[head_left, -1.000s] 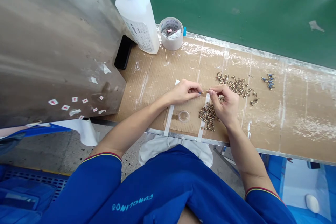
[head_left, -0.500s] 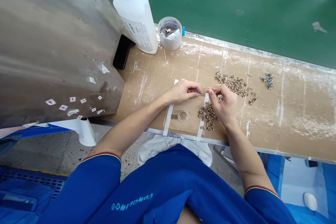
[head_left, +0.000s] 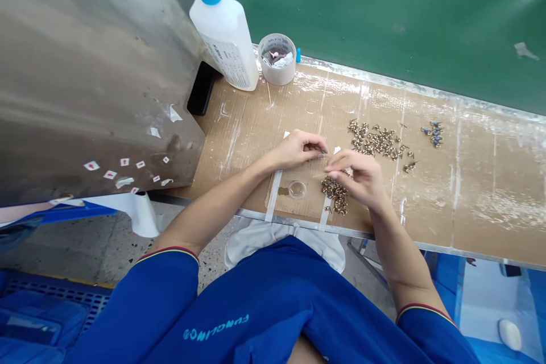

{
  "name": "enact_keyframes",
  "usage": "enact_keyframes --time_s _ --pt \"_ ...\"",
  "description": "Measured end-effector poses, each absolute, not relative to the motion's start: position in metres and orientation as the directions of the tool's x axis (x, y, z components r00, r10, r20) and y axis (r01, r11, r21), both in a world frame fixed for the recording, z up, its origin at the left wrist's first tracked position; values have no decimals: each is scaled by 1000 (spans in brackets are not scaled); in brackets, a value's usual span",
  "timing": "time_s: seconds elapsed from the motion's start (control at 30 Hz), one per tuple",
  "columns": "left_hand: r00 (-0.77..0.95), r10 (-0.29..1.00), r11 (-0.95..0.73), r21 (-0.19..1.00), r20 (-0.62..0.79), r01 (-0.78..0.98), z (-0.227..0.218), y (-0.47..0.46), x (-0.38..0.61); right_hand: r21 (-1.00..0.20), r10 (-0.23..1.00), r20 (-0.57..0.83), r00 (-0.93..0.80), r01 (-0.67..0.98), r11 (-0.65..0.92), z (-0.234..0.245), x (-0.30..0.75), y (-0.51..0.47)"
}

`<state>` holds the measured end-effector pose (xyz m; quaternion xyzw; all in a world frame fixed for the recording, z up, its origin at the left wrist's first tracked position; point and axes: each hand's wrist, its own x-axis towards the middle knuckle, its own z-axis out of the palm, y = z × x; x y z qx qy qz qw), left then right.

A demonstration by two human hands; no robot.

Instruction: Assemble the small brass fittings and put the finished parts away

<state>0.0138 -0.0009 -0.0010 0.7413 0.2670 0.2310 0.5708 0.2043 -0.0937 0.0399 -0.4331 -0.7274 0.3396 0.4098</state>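
My left hand (head_left: 301, 149) is closed in a pinch above the cardboard; a tiny dark bluish piece shows at its fingertips, mostly hidden by them. Just to its right, my right hand (head_left: 358, 176) pinches a thin pale stick like a toothpick, faint and blurred. Under the right hand lies a pile of small brass-coloured metal parts (head_left: 336, 196). A second, looser pile of such parts (head_left: 379, 142) spreads behind that hand. Left of the near pile stands a small clear round dish (head_left: 297, 189).
Farther right sits a small group of blue-and-brass parts (head_left: 434, 133). At the back left are a white bottle with a blue nozzle (head_left: 228, 40), a tape roll holding scraps (head_left: 277, 74), a toothpick (head_left: 269, 94) and a black box-like object (head_left: 202, 88). A metal panel (head_left: 94, 68) borders the left.
My right hand has moved down and slightly left, its fingertips dropping away from the left hand's piece, with the stick. The left hand stays nearly in place. The view has shifted slightly.
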Motion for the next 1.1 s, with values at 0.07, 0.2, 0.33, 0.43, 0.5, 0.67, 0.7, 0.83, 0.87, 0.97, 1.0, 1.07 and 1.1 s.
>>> enact_keyframes --time_s 0.07,0.2,0.33,0.43,0.5,0.67,0.7,0.83,0.87,0.97,1.0,1.07,1.1 --pt "749 662 -200 972 43 121 -1 0 14 -839 861 266 -433 336 428 39 198 -95" --pt "744 667 -185 976 41 113 0 -1 14 -807 779 240 -579 327 492 28 184 -99" --pt "737 675 -164 979 24 118 0 -2 14 -778 746 223 -627 347 524 25 181 -101" --pt "734 679 -152 983 25 106 -1 -2 14 -758 835 238 -496 443 479 32 198 -96" --pt "727 686 -151 983 27 106 -1 -2 14 -729 932 226 -284 585 355 36 218 -90" --pt "712 702 -162 975 7 150 -2 -3 16 -627 993 112 -35 773 97 33 260 -83" --pt "713 701 -163 975 5 154 -2 -3 16 -617 994 99 -43 781 95 31 264 -83" --pt "711 703 -163 973 0 161 -2 -3 16 -563 993 117 29 826 42 21 265 -83" --pt "711 704 -162 973 -1 162 -1 -3 16 -541 990 120 71 841 5 19 263 -83" --pt "710 705 -159 974 -2 161 -1 -3 17 -481 978 116 173 871 -98 13 254 -83" --pt "709 705 -158 974 -3 161 -1 -3 17 -468 974 119 193 876 -116 11 251 -83" --pt "707 707 -157 974 -4 162 -1 -4 17 -456 967 144 210 881 -124 7 245 -84" --pt "707 707 -157 975 -3 160 -1 -4 17 -455 965 161 209 883 -116 5 243 -84"
